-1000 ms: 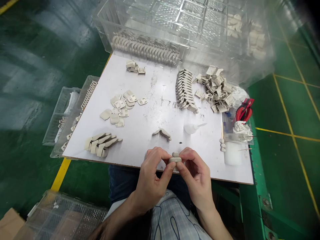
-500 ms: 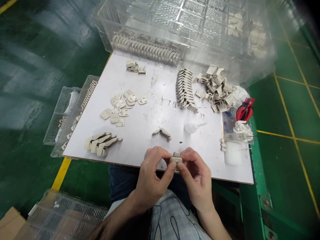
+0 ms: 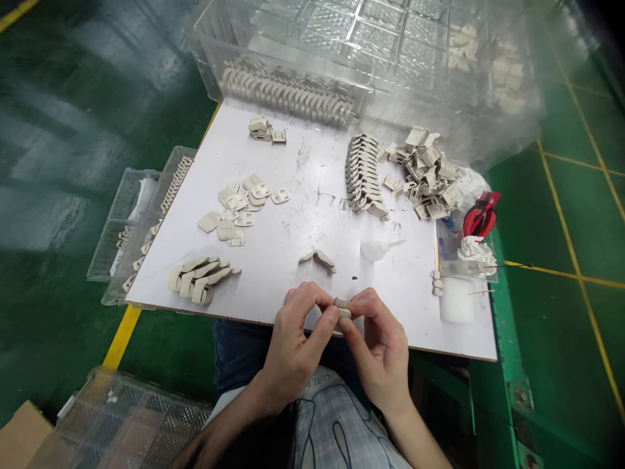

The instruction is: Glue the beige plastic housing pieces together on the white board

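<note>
Between the fingertips of both hands is a small beige plastic part [image 3: 344,312], held just above the near edge of the white board [image 3: 293,215]. My left hand [image 3: 299,342] pinches its left side, thumb and forefinger closed. From the right, my right hand [image 3: 375,342] grips the same part with thumb and forefinger. The fingertips hide much of it. Just beyond the hands lies a bent beige hinged piece [image 3: 318,260]. A white squeeze bottle [image 3: 375,249] with a thin nozzle lies to its right.
Flat beige plates [image 3: 237,202] lie scattered on the left, with assembled pieces [image 3: 200,280] nearer me. A neat row of pieces [image 3: 364,176] stands beside a heap of clips [image 3: 430,169]. Red-handled pliers [image 3: 481,215] sit at right. A clear compartment box [image 3: 288,52] spans the back.
Both hands still hold the beige part, which has tilted slightly between the fingertips. The right hand has shifted a little to the left.
</note>
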`<action>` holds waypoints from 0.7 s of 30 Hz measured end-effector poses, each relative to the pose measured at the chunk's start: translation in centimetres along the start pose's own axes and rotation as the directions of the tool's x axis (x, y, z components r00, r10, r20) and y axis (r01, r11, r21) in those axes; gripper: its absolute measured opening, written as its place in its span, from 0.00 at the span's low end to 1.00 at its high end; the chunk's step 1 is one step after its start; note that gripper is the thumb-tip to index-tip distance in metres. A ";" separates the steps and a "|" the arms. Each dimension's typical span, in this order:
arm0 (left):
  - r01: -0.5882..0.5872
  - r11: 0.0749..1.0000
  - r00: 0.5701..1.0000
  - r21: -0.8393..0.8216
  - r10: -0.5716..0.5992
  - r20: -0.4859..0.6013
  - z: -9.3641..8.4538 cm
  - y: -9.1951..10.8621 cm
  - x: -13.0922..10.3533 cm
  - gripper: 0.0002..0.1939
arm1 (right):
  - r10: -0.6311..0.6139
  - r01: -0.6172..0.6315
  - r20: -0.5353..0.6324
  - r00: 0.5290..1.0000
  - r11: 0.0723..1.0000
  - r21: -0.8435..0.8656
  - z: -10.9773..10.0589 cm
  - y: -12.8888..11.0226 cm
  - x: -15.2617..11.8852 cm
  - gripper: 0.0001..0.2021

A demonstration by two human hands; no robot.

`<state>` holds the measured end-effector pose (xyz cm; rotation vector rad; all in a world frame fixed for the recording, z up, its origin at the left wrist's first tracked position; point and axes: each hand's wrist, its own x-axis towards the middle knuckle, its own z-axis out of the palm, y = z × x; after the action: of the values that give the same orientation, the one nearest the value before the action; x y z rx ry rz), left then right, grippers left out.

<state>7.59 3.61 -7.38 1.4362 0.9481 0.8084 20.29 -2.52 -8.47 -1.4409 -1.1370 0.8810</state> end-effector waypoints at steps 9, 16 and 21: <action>-0.021 0.990 0.999 0.143 0.025 -0.028 0.1 0.2 0.2 0.08 | -0.067 0.066 -0.004 0.998 0.992 -0.110 -0.4 -0.1 0.0 0.05; -0.052 0.981 0.998 0.187 0.055 -0.009 -0.1 0.1 0.2 0.10 | -0.048 0.046 -0.010 0.999 0.991 -0.126 -0.4 -0.1 0.1 0.02; -0.068 0.985 0.997 0.159 0.064 0.030 -0.3 0.0 0.2 0.10 | 0.143 -0.142 0.003 0.990 0.989 0.051 -0.9 -0.7 0.3 0.06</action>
<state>7.40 3.94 -7.41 1.6209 0.9682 0.7749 21.09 -2.44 -7.58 -1.4946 -1.0132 1.0017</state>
